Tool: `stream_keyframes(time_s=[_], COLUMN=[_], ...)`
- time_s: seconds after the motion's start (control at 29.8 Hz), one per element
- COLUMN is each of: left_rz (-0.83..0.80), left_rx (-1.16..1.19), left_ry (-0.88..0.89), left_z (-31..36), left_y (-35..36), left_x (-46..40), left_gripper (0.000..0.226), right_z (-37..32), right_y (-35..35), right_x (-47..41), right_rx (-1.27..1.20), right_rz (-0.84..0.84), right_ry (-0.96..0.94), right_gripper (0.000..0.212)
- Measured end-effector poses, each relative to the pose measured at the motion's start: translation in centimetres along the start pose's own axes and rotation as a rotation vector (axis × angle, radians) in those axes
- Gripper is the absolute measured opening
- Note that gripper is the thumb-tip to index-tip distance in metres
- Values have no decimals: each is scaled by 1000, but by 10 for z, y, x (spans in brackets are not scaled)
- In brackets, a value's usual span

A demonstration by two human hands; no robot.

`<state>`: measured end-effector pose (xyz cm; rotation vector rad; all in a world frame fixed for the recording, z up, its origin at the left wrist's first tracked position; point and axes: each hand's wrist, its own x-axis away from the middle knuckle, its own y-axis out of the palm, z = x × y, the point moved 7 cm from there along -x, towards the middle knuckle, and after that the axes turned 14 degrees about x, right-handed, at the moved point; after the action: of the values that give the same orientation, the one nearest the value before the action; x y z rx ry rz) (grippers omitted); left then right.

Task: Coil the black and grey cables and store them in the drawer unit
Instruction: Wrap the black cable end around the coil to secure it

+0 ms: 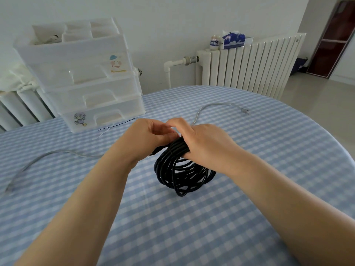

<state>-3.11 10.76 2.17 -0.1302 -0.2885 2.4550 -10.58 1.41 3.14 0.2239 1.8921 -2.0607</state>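
The right hand (203,143) grips the coiled black cable (182,169), the left hand (149,135) pinches its top, probably to tie it; next is the grey cable (34,162)

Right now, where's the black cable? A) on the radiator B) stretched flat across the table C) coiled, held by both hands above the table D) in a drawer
C: the black cable hangs as a coil with the right hand gripping its top and the left hand pinching at it, above the checked table.
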Motion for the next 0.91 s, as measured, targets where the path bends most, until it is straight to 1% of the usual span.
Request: stream_keyframes(time_s=[0.1,0.24,0.34,0.4,0.5,0.6,0.67,0.77,0.84,0.91], left_rz=[20,-4,-37,-29,-25,-86,-133,-184,-219,-280], left_rx=[-68,-53,-2,17,-3,-52,34,299,490,676], left_ry=[54,96,94,92,171,246,241,197,125,61], left_z=[6,7,7,5,8,14,14,11,5,0], left_y=[1,3,11,15,17,20,21,23,23,26], left_x=[3,3,4,3,2,3,4,3,0,-2], left_gripper=[6,8,8,9,16,19,19,19,22,30], right_z=[1,4,11,15,18,22,25,27,26,29], right_y=[-1,-1,4,6,4,4,7,9,10,19], right_x=[2,3,4,6,8,9,9,10,9,8], right_rx=[-7,-67,-231,-303,-383,-552,-681,-889,-1016,-1130], right_rz=[-13,-27,-76,-94,-102,-123,-155,-193,-208,-198], right_ry=[6,33,88,110,121,136,142,143,132,166], right_gripper=[60,62,70,74,80,90,95,97,94,87])
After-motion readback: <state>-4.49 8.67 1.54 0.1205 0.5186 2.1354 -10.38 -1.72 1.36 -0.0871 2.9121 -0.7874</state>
